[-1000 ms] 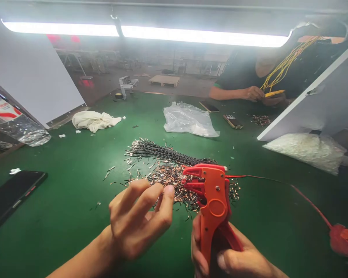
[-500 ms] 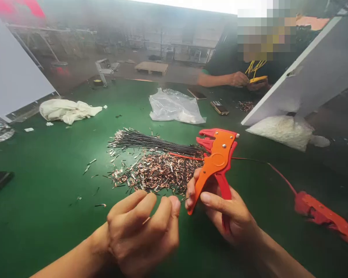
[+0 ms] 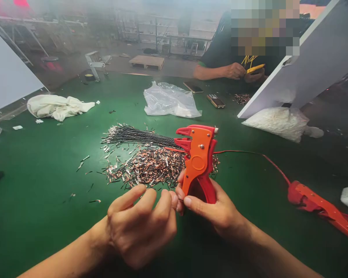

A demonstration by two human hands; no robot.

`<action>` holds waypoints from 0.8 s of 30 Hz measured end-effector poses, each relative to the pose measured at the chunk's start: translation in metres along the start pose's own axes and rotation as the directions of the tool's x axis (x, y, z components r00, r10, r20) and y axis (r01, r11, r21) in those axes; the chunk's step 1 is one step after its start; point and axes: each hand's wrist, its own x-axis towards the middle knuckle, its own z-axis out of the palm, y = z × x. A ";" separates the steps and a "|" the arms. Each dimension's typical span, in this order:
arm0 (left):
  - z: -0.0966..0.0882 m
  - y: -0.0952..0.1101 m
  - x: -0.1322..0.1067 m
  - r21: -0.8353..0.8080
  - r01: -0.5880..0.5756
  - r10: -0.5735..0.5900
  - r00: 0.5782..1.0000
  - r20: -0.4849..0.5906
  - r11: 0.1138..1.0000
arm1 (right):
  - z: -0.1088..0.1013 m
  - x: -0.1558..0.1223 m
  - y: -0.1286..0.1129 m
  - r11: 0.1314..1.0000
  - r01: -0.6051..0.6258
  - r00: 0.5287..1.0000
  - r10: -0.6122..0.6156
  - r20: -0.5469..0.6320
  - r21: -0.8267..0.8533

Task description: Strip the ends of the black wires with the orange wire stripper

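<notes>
My right hand (image 3: 217,208) is wrapped round the handles of an orange and red wire stripper (image 3: 197,158), held upright with its jaws to the left. My left hand (image 3: 145,224) is closed in a pinch, its fingertips close to those of my right hand. A short black wire (image 3: 180,199) shows as a dark tip between the two hands; most of it is hidden. Behind them lies a heap of short wire pieces (image 3: 153,166), black with copper and silvery ends. A bundle of long black wires (image 3: 136,135) lies beyond it, its right end behind the stripper.
A second wire stripper (image 3: 321,206) rests at the right, near a thin red wire (image 3: 275,166). Further back are a clear plastic bag (image 3: 171,100), a white cloth (image 3: 59,106), a phone (image 3: 216,101) and a filled bag (image 3: 278,121). Across the table a person's hands (image 3: 234,71) hold a yellow tool.
My right hand has brought the stripper left and nearer my left hand, and its handles look closer together. The whole view has shifted slightly. My left hand stays pinched.
</notes>
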 end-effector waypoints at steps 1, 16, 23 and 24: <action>0.001 -0.002 0.001 -0.026 -0.013 0.013 1.000 -0.013 1.000 | 0.000 0.000 0.000 1.000 0.012 1.000 -0.012 -0.007 -0.014; 0.010 -0.017 -0.002 -0.491 0.551 -0.591 0.802 0.088 0.675 | -0.014 0.001 -0.002 0.998 0.006 0.982 -0.019 0.189 0.064; -0.007 -0.035 0.007 -0.461 0.619 -0.690 0.724 0.019 0.636 | -0.018 -0.005 0.005 0.982 -0.170 0.925 0.131 0.356 0.081; -0.007 -0.036 0.007 -0.467 0.612 -0.684 0.729 0.021 0.638 | -0.017 -0.007 0.006 0.977 -0.200 0.919 0.160 0.360 0.078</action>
